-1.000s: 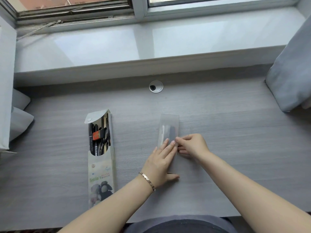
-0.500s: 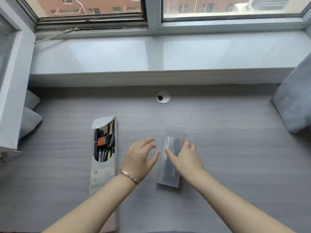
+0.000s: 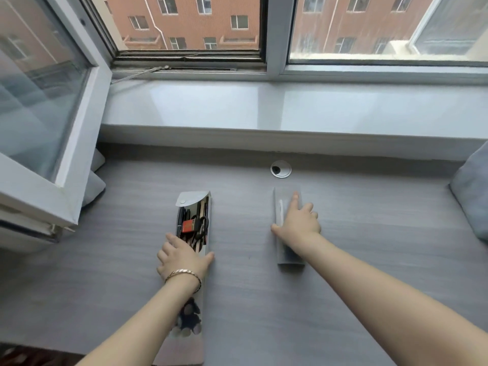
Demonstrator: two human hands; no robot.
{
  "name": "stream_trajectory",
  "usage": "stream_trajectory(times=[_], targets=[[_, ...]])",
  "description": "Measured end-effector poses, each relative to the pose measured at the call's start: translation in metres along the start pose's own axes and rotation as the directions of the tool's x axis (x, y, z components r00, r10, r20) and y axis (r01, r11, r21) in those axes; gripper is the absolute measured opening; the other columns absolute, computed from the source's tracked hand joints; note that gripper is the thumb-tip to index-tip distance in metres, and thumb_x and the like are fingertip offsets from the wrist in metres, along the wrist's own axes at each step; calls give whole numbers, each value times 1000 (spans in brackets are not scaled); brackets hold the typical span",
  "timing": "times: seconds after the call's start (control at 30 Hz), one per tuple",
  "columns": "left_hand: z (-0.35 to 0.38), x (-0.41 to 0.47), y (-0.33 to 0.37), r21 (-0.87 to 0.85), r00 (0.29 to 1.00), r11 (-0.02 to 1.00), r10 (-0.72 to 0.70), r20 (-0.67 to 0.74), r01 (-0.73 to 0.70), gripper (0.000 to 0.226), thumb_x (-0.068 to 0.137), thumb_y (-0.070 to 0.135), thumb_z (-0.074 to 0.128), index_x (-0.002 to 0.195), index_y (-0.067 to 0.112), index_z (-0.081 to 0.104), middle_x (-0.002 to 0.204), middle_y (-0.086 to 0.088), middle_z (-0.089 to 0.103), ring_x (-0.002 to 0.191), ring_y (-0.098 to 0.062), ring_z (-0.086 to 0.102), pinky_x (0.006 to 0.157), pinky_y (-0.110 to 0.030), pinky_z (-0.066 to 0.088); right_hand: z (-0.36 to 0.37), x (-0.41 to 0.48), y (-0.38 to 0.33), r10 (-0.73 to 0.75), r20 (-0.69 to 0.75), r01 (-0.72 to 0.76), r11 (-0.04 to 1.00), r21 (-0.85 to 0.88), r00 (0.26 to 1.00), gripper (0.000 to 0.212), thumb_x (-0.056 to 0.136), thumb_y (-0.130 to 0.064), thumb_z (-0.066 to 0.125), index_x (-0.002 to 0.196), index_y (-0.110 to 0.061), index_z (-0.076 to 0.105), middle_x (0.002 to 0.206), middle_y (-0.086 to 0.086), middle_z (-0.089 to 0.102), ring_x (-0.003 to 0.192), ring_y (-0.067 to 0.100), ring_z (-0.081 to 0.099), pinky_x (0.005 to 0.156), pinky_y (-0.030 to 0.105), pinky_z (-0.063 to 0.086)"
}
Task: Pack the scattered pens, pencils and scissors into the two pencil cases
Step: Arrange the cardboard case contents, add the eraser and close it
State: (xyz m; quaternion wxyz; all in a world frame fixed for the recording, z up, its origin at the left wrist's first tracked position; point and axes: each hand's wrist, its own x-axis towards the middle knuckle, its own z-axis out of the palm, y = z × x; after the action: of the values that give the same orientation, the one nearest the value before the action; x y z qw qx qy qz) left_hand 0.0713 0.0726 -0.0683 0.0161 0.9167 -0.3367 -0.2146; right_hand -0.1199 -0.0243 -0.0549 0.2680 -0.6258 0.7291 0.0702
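Landmark: the round metal cable grommet (image 3: 281, 169) in the grey wood-grain desk (image 3: 369, 247); well to its near-left lies the flat printed card pencil case (image 3: 208, 249), flap open, dark pens, scissors (image 3: 202, 228) and an orange block showing; your left hand (image 3: 182, 257) lies spread flat across its middle, probably steadying it; just nearside of the grommet, your right hand (image 3: 298, 223) presses open-palmed on the frosted translucent plastic case (image 3: 280, 215), seemingly seating it; no loose stationery visible.
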Motion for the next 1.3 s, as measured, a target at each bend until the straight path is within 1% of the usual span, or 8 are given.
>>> stream_trajectory(times=[0.13, 0.27, 0.47, 0.6, 0.77, 1.0, 1.17, 1.3], targets=[[-1, 5, -5, -24, 1000, 1000, 12, 22, -12, 86, 63, 42, 74, 127, 1, 33, 130, -18, 42, 122, -35, 37, 92, -46, 43, -6, -7, 8, -67, -10, 67, 998, 3, 998, 83, 83, -45, 56, 145, -13, 12, 135, 17, 32, 123, 35, 37, 96, 40, 41], [-14, -3, -9, 51, 961, 960, 278, -17, -276, 74, 60, 38, 71, 123, 11, 44, 121, -13, 48, 111, -34, 40, 91, -41, 42, -19, -26, 27, -201, -108, 209, 976, 61, 974, 61, 86, -28, 54, 139, -13, 28, 134, 15, 34, 125, 33, 33, 101, 40, 36], [-17, -30, -8, 126, 463, 474, 880, -103, -872, 88, 46, 53, 51, 123, 11, 45, 104, -13, 62, 90, -28, 52, 85, -27, 41, -39, -62, 58, -351, -340, 460, 824, 331, 872, 44, 91, -28, 51, 132, -15, 42, 128, 7, 43, 126, 20, 39, 101, 22, 28], [6, -55, 5, 92, 337, 328, 935, 109, -940, 85, 45, 51, 53, 121, 16, 39, 106, -8, 63, 94, -19, 48, 87, -22, 43, -32, -78, 85, -466, -60, 466, 851, 243, 883, 65, 84, -44, 58, 138, -21, 31, 136, 3, 36, 130, 15, 36, 110, 28, 28], [33, -74, 27, 70, 322, 332, 812, 486, -941, 94, 65, 37, 70, 142, 14, 22, 141, -5, 36, 124, -26, 36, 108, -30, 30, -1, -89, 118, -416, 159, 408, 909, 80, 895, 78, 79, -47, 64, 141, -22, 26, 139, 4, 30, 135, 21, 26, 110, 27, 26], [44, -65, 35, 75, 319, 320, 837, 444, -945, 88, 69, 28, 66, 144, 18, 20, 147, -1, 31, 131, -21, 34, 111, -26, 28, 12, -76, 151, -349, -136, 373, 892, 254, 927, 45, 81, -4, 61, 125, -8, 51, 123, 10, 54, 121, 21, 43, 97, 14, 27], [45, -60, 28, -2, 316, 342, 869, 381, -940, 87, 68, 24, 68, 143, 15, 25, 149, -4, 29, 137, -21, 29, 114, -26, 19, 12, -75, 159, -561, -382, 504, 828, -247, 734, 30, 54, 12, 53, 73, -8, 67, 78, 11, 64, 87, 24, 45, 62, 32, 52], [47, -64, 23, 73, 315, 309, 883, 348, -948, 88, 60, 25, 74, 138, 14, 34, 143, -12, 38, 131, -27, 39, 111, -34, 29, 10, -78, 141, -519, -276, 376, 818, -435, 809, 37, 13, 4, 71, 43, -15, 59, 48, 1, 56, 48, 21, 59, 81, 35, 45]])
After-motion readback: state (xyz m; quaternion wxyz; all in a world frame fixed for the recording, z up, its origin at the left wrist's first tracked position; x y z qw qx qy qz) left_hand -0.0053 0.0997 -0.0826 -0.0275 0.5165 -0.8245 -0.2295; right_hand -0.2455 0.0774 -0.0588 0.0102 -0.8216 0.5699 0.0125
